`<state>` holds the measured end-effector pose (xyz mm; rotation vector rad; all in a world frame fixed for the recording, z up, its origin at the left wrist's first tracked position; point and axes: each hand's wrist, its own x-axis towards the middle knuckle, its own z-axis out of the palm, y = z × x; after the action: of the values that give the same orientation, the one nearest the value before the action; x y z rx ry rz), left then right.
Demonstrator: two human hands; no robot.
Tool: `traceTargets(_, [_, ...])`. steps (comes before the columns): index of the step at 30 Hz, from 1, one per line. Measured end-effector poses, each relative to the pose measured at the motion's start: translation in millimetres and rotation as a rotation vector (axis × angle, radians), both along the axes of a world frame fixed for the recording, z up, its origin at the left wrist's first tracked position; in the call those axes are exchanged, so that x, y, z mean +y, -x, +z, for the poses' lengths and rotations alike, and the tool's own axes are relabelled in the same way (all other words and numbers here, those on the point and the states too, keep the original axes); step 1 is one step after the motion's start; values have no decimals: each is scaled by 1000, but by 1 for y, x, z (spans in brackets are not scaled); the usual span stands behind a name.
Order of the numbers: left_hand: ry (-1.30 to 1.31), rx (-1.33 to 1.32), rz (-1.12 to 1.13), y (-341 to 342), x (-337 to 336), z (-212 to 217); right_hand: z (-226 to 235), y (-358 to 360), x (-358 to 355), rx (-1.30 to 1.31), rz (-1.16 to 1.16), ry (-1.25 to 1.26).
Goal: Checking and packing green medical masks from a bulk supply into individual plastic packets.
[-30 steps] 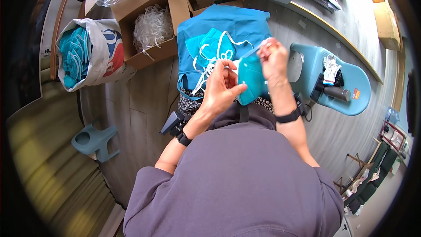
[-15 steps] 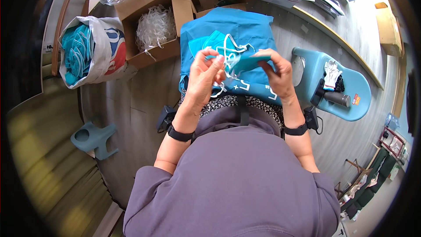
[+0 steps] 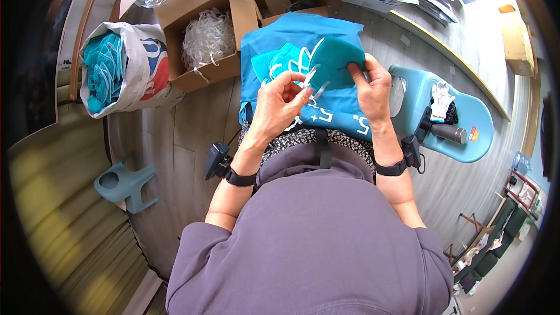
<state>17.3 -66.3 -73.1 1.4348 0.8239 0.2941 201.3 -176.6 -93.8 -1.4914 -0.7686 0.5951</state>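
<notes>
My right hand (image 3: 374, 94) grips a teal face mask (image 3: 339, 61) by its right edge, thumb on the near side, with the mask fanned open above my lap. At the mask's left edge my left hand (image 3: 277, 106) is closed in a pinch on a white strap (image 3: 310, 78). A clear strip hangs just below the mask. Behind my left fingers, more teal masks (image 3: 279, 57) with white straps lie on a blue printed cloth (image 3: 256, 39) spread over my lap. My left hand partly covers that pile.
A cardboard box (image 3: 209, 77) at the far left holds a tangle of clear-white strips (image 3: 207, 36). Left of it stands a white bag (image 3: 135, 96) full of teal masks. On my right, a blue stool (image 3: 475, 114) carries white gloves (image 3: 441, 102) and a dark cylinder (image 3: 448, 132). Another stool (image 3: 131, 184) is at left.
The mask in my right hand has turned from edge-on to broad side and risen slightly. My left hand has turned and come closer to the mask's left edge, pinching the strap.
</notes>
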Motion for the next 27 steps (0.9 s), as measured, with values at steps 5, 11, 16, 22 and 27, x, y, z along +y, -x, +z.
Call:
traceTargets(5, [-551, -28, -100, -3, -14, 11, -15, -1, 2, 0, -124, -189])
traceTargets(11, [-1260, -435, -174, 0, -24, 45, -23, -2, 5, 523, 9, -315])
traceTargets(16, [-825, -121, 208, -18, -7, 58, -22, 4, 9, 585, 99, -276])
traceTargets(22, [-558, -66, 149, -18, -1, 27, -8, 12, 21, -242, -258, 8])
traceTargets(27, [-623, -21, 55, -20, -3, 17, 21, 24, 24, -400, 17, -103])
